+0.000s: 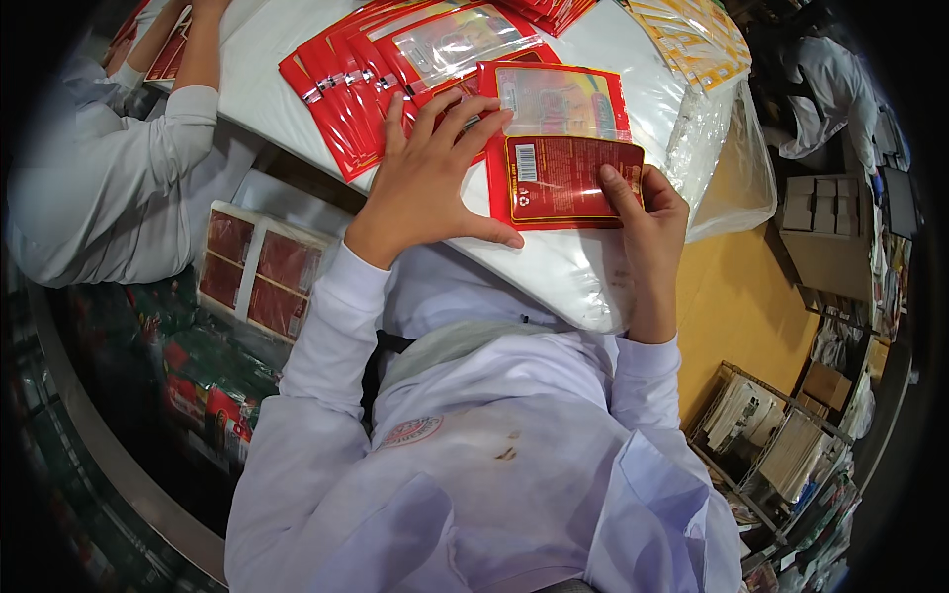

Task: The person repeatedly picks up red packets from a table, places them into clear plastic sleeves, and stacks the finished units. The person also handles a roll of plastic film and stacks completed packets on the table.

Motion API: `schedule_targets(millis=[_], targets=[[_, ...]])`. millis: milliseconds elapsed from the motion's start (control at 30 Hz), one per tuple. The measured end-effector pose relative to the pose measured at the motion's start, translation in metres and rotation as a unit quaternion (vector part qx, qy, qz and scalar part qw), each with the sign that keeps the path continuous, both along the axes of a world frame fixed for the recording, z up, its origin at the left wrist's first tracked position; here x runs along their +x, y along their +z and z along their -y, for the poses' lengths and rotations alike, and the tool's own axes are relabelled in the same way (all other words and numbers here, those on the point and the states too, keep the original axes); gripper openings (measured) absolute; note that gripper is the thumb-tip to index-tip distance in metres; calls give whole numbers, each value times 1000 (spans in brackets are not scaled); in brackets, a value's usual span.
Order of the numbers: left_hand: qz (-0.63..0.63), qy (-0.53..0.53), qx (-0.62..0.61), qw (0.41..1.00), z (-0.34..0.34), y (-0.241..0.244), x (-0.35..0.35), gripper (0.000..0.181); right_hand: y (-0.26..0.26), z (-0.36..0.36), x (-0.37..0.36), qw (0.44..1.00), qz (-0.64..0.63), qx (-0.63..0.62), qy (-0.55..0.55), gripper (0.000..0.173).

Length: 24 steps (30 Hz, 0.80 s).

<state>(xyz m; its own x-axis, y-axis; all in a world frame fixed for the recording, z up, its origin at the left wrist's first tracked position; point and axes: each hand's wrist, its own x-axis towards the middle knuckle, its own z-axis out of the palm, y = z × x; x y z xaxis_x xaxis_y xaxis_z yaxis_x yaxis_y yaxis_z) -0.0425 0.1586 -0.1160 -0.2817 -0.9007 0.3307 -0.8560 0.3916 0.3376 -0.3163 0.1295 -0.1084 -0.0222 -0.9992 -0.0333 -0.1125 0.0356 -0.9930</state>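
A red plastic pouch (pixel 563 96) with a clear window lies on the white-covered table (pixel 549 267) in front of me. Over its lower part is a dark red printed label (pixel 567 189) bearing a barcode and small writing. My right hand (pixel 652 222) pinches the label's right edge, thumb on top and fingers behind. My left hand (pixel 430 178) is spread wide at the pouch's left side, its fingertips by the pouch's edge and over neighbouring pouches; whether they press down I cannot tell. Several more red pouches (pixel 337 96) lie fanned out, overlapping, beyond the left hand.
Yellow-and-white printed sheets (pixel 693 44) and a clear plastic bag (pixel 730 170) are at the table's right side. A person in white sleeves (pixel 133 178) works at the left. Below the table's left edge sits a banded bundle of dark red labels (pixel 259 270). A wire rack (pixel 771 437) stands lower right.
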Motion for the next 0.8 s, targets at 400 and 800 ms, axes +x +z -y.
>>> schedule_targets(millis=[400,800], targets=[[15,7,-10,1000,3,-9,3,120,-5,-4,4,991,-115,-63,-4,25],[36,36,17,999,3,2,-9,109,39,-37,28,985,76,-1,153,59]])
